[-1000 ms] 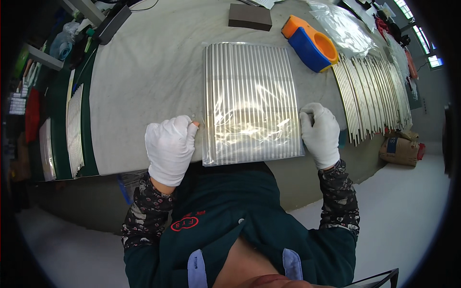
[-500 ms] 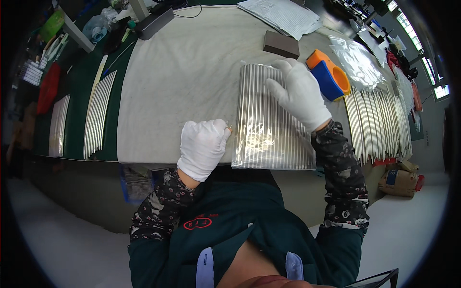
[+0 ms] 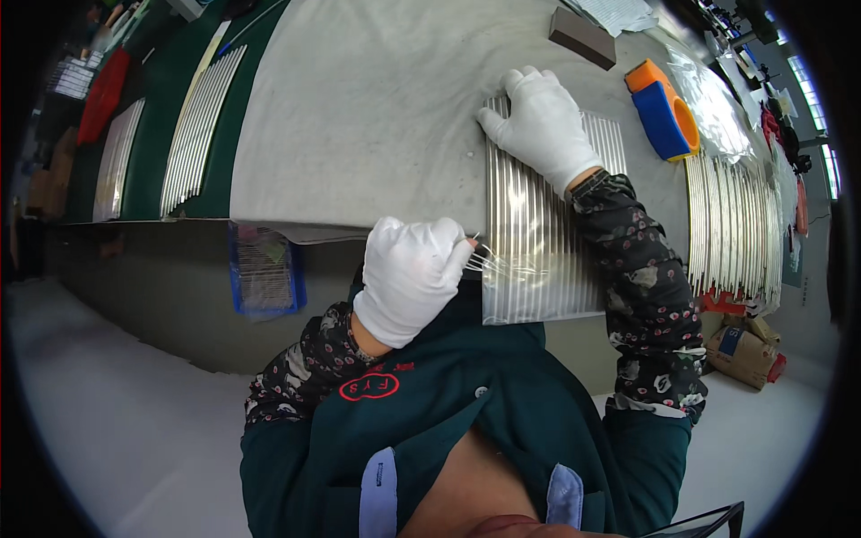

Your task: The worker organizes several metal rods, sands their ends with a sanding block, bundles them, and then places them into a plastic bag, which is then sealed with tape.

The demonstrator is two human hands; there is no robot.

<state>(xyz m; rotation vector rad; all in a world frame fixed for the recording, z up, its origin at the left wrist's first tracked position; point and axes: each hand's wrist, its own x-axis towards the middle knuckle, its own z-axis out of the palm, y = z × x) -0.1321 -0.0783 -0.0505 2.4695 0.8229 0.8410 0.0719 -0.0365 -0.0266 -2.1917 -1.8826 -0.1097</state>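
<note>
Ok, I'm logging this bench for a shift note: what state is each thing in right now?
Clear plastic bag of ribbed silver strips: flat on the table, near end overhanging the edge.
Left hand: fingers pinching the bag's near-left edge.
Right hand: flat, pressing the bag's far end.
Orange and blue tape dispenser: lying apart, untouched.
Loose silver strips: fanned in a row, right.

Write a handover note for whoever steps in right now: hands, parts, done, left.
Left hand, white-gloved: pinching the near-left edge of the clear plastic bag of thin silvery rods, film pulled taut.
Right hand, white-gloved: flat on the bag's far end, pressing it to the grey table mat.
Done: rods lie side by side inside the bag.
Left: near end hangs over the table edge; whether it is sealed cannot be told.
</note>
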